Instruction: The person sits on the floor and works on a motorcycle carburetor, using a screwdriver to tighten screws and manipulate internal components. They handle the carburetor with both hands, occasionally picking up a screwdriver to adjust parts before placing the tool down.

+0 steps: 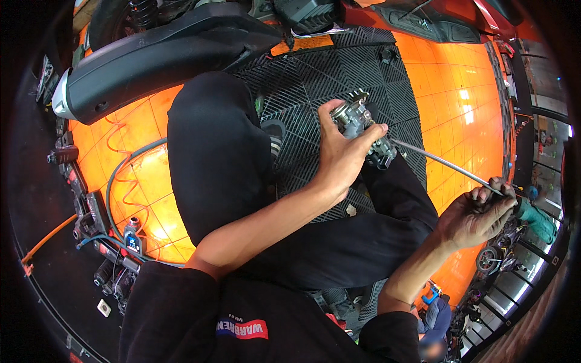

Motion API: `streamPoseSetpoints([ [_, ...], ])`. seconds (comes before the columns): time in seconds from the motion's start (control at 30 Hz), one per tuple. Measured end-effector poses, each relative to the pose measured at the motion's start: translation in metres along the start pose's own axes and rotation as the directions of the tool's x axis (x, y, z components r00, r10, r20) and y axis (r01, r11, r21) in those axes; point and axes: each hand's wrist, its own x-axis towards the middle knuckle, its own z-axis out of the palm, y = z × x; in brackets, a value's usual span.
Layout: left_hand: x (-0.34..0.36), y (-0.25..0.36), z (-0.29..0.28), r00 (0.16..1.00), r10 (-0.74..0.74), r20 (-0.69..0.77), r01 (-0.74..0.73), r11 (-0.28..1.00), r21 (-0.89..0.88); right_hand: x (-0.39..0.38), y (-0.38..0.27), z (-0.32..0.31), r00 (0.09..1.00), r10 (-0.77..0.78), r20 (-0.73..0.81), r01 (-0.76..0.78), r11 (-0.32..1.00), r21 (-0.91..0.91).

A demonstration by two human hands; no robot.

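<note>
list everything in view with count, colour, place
carburettor-like part: 1, silver and black, centre
screwdriver-like tool: 1, silver shaft, centre right
muffler: 1, black with silver tip, upper left
bodywork: 1 section, red and black, top
ribbed mat: 1, black, centre
tiled floor: 1, orange, around mat
coiled hose: 1, orange, left
bottle: 1, dark grey, left
socket: 1, white, lower left
edge clutter: uncountable, mostly dark, both sides
coworker: 1, blue clothing, lower right
legs: 2, black trousers, centre
left hand: 1, bare, gripping part
right hand: 1, grimy, gripping tool
</note>
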Motion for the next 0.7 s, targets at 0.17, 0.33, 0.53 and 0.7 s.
streamPoseSetpoints([
  [0.17,-0.003,0.003,0.002,1.0,-0.008,0.022,0.008,1.0,-0.003,-0.002,0.004,-0.002,0.999,0.032,-0.028,-0.035,0.996,-0.088],
  [0.33,-0.002,0.002,0.001,0.999,-0.003,0.044,0.003,1.0,0.0,-0.002,0.008,0.002,0.998,0.052,-0.019,-0.054,0.992,-0.11],
  [0.53,-0.002,0.003,0.001,0.998,-0.011,0.055,0.01,1.0,0.018,-0.002,0.009,0.003,0.998,0.057,-0.04,-0.062,0.989,-0.134],
  [0.7,-0.002,0.003,0.001,0.999,-0.001,0.05,0.0,1.0,0.023,-0.001,0.011,0.003,0.996,0.063,-0.067,-0.072,0.987,-0.142],
])
